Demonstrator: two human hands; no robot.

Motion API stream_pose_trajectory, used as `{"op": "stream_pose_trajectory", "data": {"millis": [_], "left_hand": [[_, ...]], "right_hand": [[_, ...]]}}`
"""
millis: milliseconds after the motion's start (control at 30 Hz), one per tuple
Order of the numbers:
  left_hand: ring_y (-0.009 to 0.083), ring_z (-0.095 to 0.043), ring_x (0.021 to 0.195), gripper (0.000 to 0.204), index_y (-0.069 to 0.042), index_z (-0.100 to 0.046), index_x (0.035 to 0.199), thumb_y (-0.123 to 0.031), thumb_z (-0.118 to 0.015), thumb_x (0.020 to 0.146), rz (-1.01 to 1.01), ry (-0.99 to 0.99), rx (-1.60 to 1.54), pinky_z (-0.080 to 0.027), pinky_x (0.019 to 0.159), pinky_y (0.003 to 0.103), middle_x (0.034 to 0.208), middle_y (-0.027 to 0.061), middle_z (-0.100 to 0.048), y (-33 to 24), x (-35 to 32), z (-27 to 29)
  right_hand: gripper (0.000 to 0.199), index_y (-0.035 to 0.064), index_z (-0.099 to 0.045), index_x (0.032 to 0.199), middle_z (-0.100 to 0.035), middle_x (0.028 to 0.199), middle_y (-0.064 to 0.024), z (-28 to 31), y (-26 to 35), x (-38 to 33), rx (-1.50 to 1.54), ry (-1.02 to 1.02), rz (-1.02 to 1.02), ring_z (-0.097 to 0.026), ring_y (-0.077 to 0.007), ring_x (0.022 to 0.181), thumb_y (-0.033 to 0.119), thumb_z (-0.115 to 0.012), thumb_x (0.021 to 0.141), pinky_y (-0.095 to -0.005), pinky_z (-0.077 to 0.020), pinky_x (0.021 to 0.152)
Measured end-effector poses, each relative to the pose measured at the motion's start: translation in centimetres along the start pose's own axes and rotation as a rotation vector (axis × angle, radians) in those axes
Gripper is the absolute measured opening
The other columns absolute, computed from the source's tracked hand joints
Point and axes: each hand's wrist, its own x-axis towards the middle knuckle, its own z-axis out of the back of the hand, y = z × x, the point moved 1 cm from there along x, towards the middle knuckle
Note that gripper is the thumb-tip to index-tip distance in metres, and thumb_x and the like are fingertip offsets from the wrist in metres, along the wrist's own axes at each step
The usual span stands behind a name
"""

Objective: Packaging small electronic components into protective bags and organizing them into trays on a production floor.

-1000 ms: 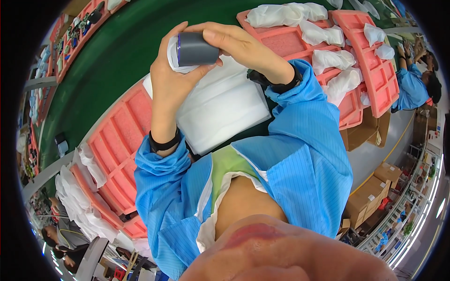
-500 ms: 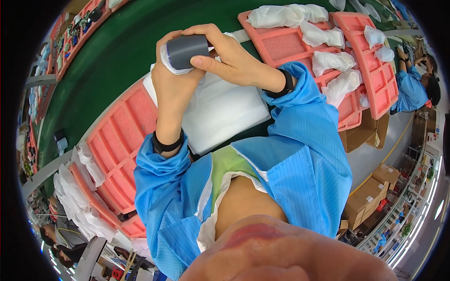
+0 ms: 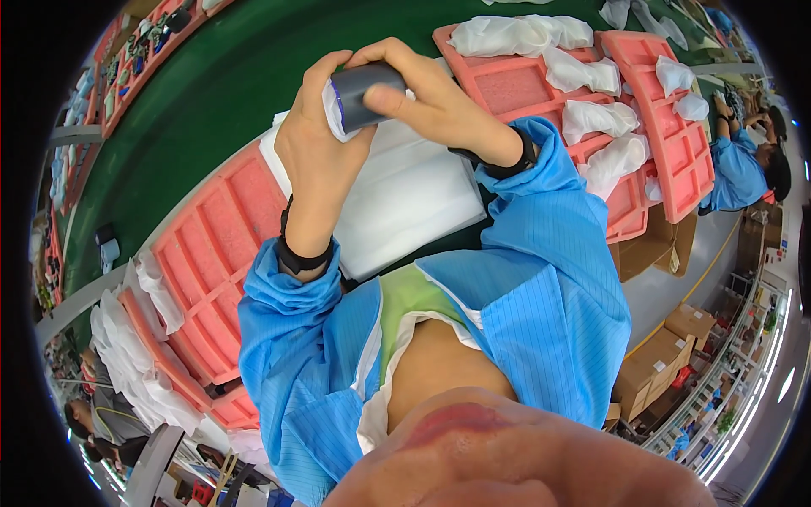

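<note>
While both hands grip grey cylinder [image 3: 365, 86], pink trays [image 3: 515, 84] hold white bags [image 3: 515, 34]

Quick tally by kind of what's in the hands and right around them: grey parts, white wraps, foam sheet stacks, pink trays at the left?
Grey cylindrical part, gripped by left hand and right hand: 1
White wrap around its end: 1
White foam sheet stack: 1
Pink trays, the near one and one farther left: 2
Total: 5
</note>
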Motion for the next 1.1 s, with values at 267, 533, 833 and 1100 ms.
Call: {"op": "stream_pose_trajectory", "data": {"millis": [267, 533, 833, 1100], "left_hand": [[0.0187, -0.064, 0.091, 0.068, -0.009, -0.050, 0.123, 0.002, -0.077, 0.062, -0.003, 0.136, -0.553, -0.051, 0.078, 0.028, 0.105, 0.0078, -0.064, 0.2, 0.9, 1.3], [0.0187, -0.059, 0.102, 0.067, -0.001, -0.046, 0.127, -0.002, -0.076, 0.067, -0.135, 0.280, -0.884, -0.047, 0.087, 0.029, 0.117, 0.0116, -0.059, 0.5, 1.4, 2.2], [0.0181, -0.058, 0.098, 0.041, 0.000, -0.055, 0.117, -0.015, -0.069, 0.082, 0.086, 0.156, -1.028, -0.045, 0.086, 0.029, 0.108, 0.0095, -0.061, 2.6, 1.7, 3.3], [0.0130, -0.056, 0.084, 0.011, 0.001, -0.063, 0.095, -0.006, -0.065, 0.086, 0.031, -0.039, -0.808, -0.045, 0.074, 0.023, 0.097, 0.0075, -0.061, 2.7, 1.5, 2.6]], "right_hand": [[0.054, 0.0030, -0.049, 0.127, -0.061, 0.111, -0.0097, 0.7, -1.6, 1.1, 0.077, 0.048, 0.180, -0.056, -0.0191, 0.107, 0.022, -0.070, 0.082, -0.0304, -0.0440, 0.092], [0.049, 0.0022, -0.060, 0.110, -0.064, 0.091, -0.0113, 0.7, -0.8, 0.6, -0.178, 0.139, 0.194, -0.062, -0.0243, 0.083, 0.007, -0.077, 0.065, -0.0313, -0.0492, 0.075], [0.035, 0.0013, -0.063, 0.088, -0.061, 0.083, -0.0116, 2.3, 1.0, 0.4, -0.644, -0.110, 0.309, -0.061, -0.0282, 0.074, -0.001, -0.076, 0.056, -0.0307, -0.0489, 0.062], [0.039, 0.0023, -0.064, 0.092, -0.063, 0.082, -0.0119, 1.8, 0.2, 0.4, -0.706, -0.063, 0.296, -0.063, -0.0299, 0.076, 0.002, -0.076, 0.055, -0.0331, -0.0501, 0.063]]}}
